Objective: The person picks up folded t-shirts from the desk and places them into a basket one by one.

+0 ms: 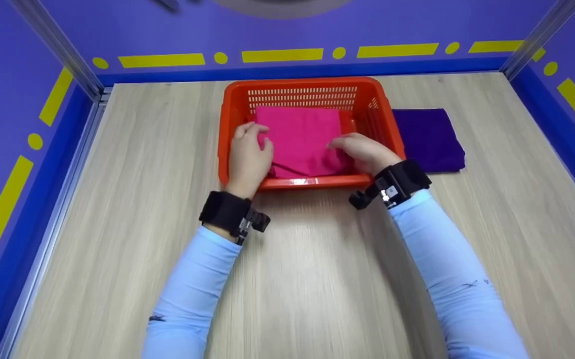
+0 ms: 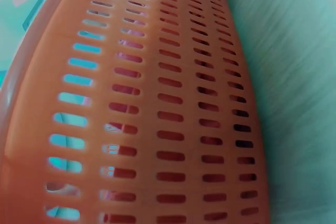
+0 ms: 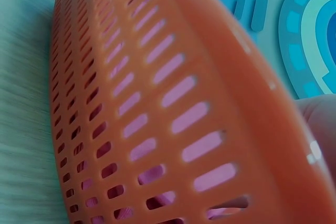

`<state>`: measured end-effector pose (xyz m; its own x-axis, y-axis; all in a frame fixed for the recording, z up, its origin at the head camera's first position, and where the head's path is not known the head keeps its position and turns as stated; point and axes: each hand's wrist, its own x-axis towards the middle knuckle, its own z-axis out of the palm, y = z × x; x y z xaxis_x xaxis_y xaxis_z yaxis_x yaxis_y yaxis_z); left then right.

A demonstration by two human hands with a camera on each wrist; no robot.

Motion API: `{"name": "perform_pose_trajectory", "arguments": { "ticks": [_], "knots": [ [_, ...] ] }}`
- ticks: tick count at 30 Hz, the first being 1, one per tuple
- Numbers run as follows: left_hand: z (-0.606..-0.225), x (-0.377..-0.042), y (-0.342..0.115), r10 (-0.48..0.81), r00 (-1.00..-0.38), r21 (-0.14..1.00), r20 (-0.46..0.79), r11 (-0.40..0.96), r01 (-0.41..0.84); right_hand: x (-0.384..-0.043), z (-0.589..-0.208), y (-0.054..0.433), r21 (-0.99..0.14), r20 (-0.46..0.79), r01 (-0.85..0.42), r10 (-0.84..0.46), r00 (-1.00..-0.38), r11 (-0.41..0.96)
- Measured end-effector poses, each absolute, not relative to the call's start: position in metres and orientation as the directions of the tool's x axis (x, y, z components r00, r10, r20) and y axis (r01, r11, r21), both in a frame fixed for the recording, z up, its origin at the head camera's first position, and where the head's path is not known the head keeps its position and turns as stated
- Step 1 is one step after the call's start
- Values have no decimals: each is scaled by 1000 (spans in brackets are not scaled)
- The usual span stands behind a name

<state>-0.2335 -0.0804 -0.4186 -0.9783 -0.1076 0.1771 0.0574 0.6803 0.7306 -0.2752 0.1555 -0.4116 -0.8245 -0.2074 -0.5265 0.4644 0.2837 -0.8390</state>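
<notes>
Inside a red-orange plastic basket (image 1: 312,183) lies a folded pink cloth (image 1: 299,134), with a thin dark line along its near edge. My left hand (image 1: 250,157) reaches over the near left rim. Its thumb and forefinger stand apart at the cloth's left edge, fingers loosely bent. From the right, my right hand (image 1: 364,151) comes over the rim and its fingertips touch the top of the cloth near its right edge. In both wrist views the slotted basket wall (image 2: 170,114) hides most of the cloth; pink fabric (image 3: 142,148) shows through the slots in the right one.
A folded dark purple cloth (image 1: 429,142) lies on the wooden table (image 1: 297,279), just right of the basket. Blue panels with yellow marks (image 1: 282,55) stand behind the table and at both sides.
</notes>
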Motion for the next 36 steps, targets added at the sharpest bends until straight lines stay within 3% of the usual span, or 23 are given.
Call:
{"name": "perform_pose_trajectory", "arguments": {
  "ticks": [6, 10, 16, 21, 25, 29, 36],
  "knots": [
    [-423, -223, -93, -156, -889, 678, 431, 706, 205, -275, -413, 156, -837, -526, 469, -179, -832, 282],
    [-425, -220, -105, -162, -862, 642, 480, 735, 218, -276, -412, 156, -839, -515, 463, -143, -845, 284],
    [-432, -218, -124, -235, -912, 712, 335, 697, 83, -275, -411, 155, -900, -396, 365, -100, -913, 237],
    [-436, -221, -135, -257, -952, 830, 166, 558, -6, -271, -408, 158, -958, -154, 139, -44, -987, 250],
    [-434, -223, -139, -219, -976, 889, 7, 448, -94, -271, -400, 177, -953, -18, 4, -42, -999, 302],
    [-432, -225, -141, -183, -978, 896, -100, 412, -168, -273, -386, 207, -947, 21, -27, -23, -1000, 320],
    [-432, -228, -139, -163, -983, 892, -84, 427, -147, -282, -387, 266, -879, -12, 16, 10, -1000, 477]
  ]
}}
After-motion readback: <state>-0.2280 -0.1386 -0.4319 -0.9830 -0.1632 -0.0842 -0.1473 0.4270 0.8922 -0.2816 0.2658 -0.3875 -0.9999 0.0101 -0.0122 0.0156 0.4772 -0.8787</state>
